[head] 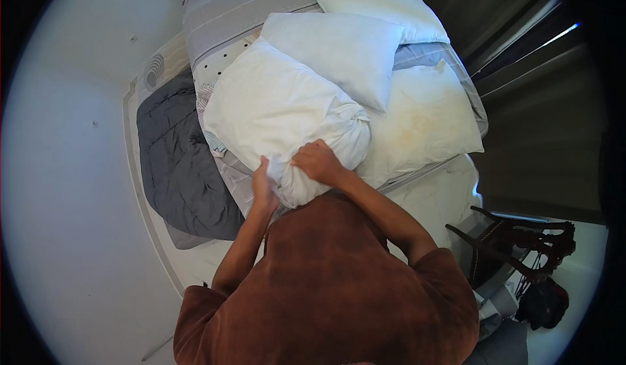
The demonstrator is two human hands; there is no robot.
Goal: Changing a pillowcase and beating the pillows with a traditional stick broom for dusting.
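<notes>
A white pillow (274, 96) in a loose white pillowcase lies on the bed in front of me, its near end bunched and creased. My right hand (320, 163) grips the gathered cloth (299, 189) at that end from above. On the left side of the same fold, my left hand (264, 186) holds the cloth with its thumb pointing up; its fingers are partly hidden. Behind the cased pillow rests another white pillow (337, 47). A stained, yellowed pillow (420, 115) lies to the right, partly under the white ones.
One more pillow (386, 10) sits at the far right of the bed (234, 3). A dark grey comforter (181, 159) hangs at the bed's left side. Dark curtains (538, 150) cover the right. A carved wooden chair (489, 247) stands at lower right, with a black bag (543, 304) nearby.
</notes>
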